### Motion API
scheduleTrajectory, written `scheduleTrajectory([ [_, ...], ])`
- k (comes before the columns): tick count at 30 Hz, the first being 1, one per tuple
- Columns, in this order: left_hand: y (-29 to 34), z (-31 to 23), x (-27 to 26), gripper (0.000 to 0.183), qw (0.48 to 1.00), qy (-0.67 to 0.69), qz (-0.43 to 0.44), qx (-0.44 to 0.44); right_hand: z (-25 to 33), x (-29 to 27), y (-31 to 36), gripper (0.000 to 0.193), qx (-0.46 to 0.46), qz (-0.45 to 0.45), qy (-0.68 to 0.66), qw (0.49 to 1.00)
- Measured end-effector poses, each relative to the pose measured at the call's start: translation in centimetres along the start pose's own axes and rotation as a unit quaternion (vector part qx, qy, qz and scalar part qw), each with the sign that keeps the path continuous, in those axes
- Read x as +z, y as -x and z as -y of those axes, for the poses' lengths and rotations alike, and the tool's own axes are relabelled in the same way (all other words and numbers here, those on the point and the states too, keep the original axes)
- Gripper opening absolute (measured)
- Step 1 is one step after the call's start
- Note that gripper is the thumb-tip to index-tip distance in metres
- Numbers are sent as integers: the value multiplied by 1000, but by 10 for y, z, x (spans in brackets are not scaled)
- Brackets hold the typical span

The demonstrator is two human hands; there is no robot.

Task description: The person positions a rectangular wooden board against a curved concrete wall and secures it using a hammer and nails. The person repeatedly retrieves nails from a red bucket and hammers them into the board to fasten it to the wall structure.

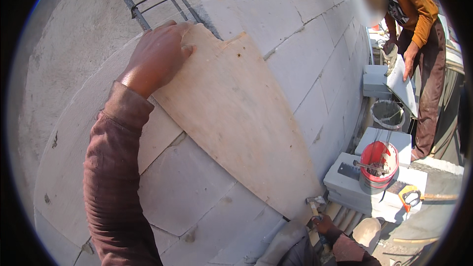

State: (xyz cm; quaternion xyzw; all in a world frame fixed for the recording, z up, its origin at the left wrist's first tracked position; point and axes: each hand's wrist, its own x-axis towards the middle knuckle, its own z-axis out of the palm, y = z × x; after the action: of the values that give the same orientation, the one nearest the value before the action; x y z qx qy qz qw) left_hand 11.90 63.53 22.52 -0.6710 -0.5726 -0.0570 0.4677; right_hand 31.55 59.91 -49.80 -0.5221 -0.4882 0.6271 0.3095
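Note:
A large tapering plywood board [236,108] lies against a wall of pale blocks [300,56], with a notch in its upper edge. My left hand [157,56] grips the board's upper left corner, fingers curled over the edge next to the steel reinforcing bars [130,2]. Low on the right, my right hand [323,223] is closed around the handle of a hammer [315,200]. The hammer's metal head is beside the board's lower right corner; whether they touch, I cannot tell.
On the right, a red bucket [370,180] with tools in it stands on pale blocks [340,182]. A handsaw [410,197] lies beside it. Behind are a dark bucket [394,124] and a person in an orange sleeve [422,32], bending over and holding a pale slab [401,88].

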Motion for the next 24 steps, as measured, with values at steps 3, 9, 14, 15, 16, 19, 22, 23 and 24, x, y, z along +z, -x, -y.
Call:
scheduleTrajectory([
  [3,-1,-1,-2,47,1000,24,-11,5,13,-2,4,33,-10,4,30,999],
  [9,-17,15,17,47,997,3,-58,46,14,8,-9,34,21,34,5,999],
  [14,-24,10,25,43,993,15,-108,46,6,4,-12,33,13,6,-27,1000],
  [15,-19,-6,17,43,995,55,-76,17,0,-8,-8,32,21,0,-28,999],
  [16,-16,-14,4,44,996,80,-38,-9,4,-8,-7,31,25,6,-35,999],
  [19,-11,-10,2,42,996,84,-32,25,26,-5,1,31,28,12,-23,999],
  [22,-7,-16,-1,41,999,53,-4,-1,33,17,4,31,25,33,-24,999],
  [23,-5,-18,5,40,999,46,-25,6,33,12,4,32,23,26,-22,999],
  [24,-6,-22,8,39,998,34,-46,10,37,11,3,32,18,22,-27,999],
])
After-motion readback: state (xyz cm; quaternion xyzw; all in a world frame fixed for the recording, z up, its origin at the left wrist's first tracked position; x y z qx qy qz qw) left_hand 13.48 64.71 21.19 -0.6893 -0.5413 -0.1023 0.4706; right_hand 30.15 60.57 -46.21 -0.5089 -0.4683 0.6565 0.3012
